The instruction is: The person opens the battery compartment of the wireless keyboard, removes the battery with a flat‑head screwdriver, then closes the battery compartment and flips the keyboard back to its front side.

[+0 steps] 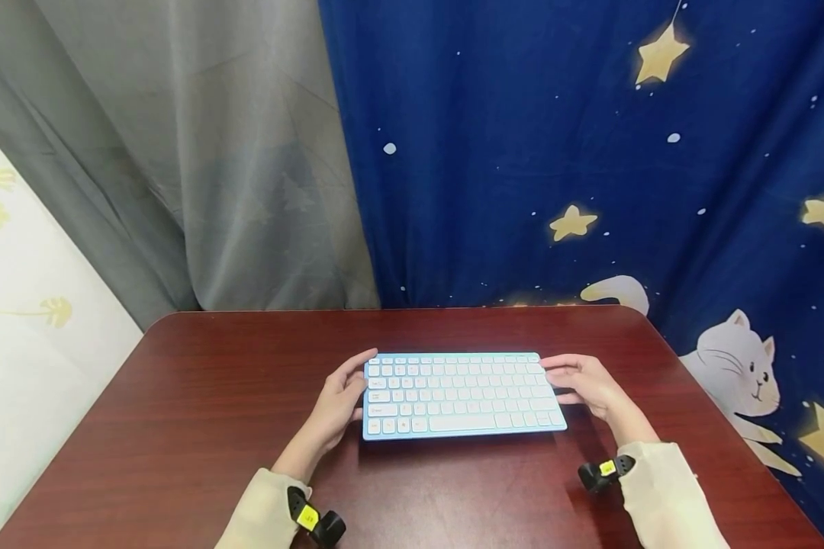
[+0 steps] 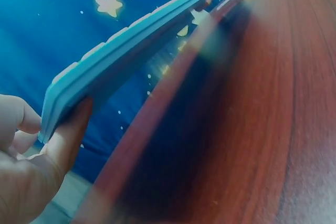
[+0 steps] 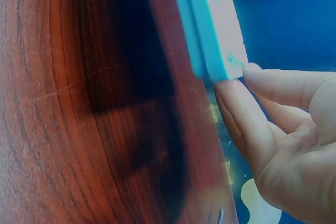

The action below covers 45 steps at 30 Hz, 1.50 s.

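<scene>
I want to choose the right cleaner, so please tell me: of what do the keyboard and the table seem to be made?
The keyboard: probably plastic, with pale keys and a smooth blue frame whose edges look moulded. The table: wood or wood-look laminate; reddish-brown streaked grain and a soft sheen show, but the core is hidden.

Behind the reddish-brown tabletop [image 1: 206,404] hang a gray curtain [image 1: 261,114] and, to its right, a blue curtain [image 1: 467,213] printed with yellow stars [image 1: 662,55] and a pale cat [image 1: 735,366], with a white surface [image 1: 20,389] bearing yellow plant motifs [image 1: 56,311] at far left.
</scene>
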Each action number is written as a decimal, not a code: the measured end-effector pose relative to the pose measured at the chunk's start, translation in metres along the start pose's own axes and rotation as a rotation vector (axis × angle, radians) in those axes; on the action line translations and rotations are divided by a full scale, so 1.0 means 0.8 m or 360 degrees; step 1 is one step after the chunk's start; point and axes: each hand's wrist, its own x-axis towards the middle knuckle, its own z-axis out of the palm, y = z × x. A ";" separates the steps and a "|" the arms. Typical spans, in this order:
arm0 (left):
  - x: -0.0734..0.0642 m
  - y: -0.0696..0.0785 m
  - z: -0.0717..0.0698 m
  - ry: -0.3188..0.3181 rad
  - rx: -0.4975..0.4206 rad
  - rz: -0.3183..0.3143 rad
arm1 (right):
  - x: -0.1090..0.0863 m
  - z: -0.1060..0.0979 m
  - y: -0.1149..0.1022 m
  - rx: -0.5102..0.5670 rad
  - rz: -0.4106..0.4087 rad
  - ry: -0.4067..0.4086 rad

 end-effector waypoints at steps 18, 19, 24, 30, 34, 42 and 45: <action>-0.006 0.018 0.005 0.0206 0.0043 0.0128 | -0.004 0.009 -0.010 -0.0067 -0.0068 -0.0051; -0.006 0.018 0.005 0.0215 0.0032 0.0134 | -0.005 0.010 -0.012 -0.0079 -0.0082 -0.0056; -0.011 0.023 0.008 0.0260 -0.0016 0.0154 | -0.013 0.019 -0.022 -0.0180 -0.0158 -0.0072; -0.016 0.031 0.009 0.0238 -0.0024 0.0212 | -0.024 0.033 -0.028 -0.0360 -0.0245 -0.0112; -0.023 0.037 0.011 0.0266 -0.0008 0.0246 | -0.033 0.045 -0.033 -0.0507 -0.0349 -0.0099; -0.029 0.047 0.016 0.0309 0.0047 0.0317 | -0.048 0.069 -0.042 -0.0578 -0.0550 -0.0119; -0.029 0.049 0.016 0.0320 0.0051 0.0334 | -0.053 0.077 -0.045 -0.0551 -0.0613 -0.0162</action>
